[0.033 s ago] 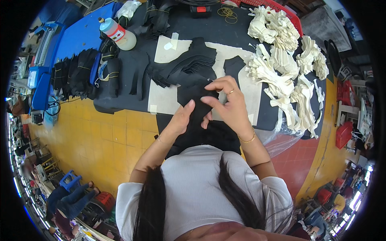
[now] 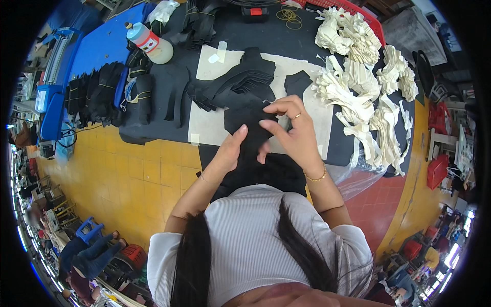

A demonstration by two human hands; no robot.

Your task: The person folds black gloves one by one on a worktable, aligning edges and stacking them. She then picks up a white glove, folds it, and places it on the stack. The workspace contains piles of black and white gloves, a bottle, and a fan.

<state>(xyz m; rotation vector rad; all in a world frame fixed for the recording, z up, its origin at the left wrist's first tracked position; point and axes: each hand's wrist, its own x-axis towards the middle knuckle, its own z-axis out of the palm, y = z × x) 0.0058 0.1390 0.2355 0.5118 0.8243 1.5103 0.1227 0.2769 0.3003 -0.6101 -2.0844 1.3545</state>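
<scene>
A black fabric piece (image 2: 249, 120) is in front of me at the near edge of the table, overlapping a pale sheet (image 2: 202, 123). My left hand (image 2: 232, 150) grips its lower left side, thumb on top and the other fingers hidden beneath. My right hand (image 2: 295, 130) is curled at its right edge, index finger and thumb bent over the cloth with a small gap between their tips. Just beyond lies a fanned stack of black fabric pieces (image 2: 240, 82). Another black piece (image 2: 297, 82) rests on the sheet to the right.
Cream fabric bundles (image 2: 353, 84) cover the table's right side, near a red basket (image 2: 376, 28). Tied black bundles (image 2: 97, 89), a white bottle (image 2: 157, 48) and a blue tray (image 2: 102, 43) are at left. Yellow rubber bands (image 2: 290, 18) lie at the back. Clear plastic (image 2: 364, 179) hangs off the near right edge.
My right hand has shifted very slightly to the right, its thumb tip a little higher. The fabric and my left hand are almost unmoved.
</scene>
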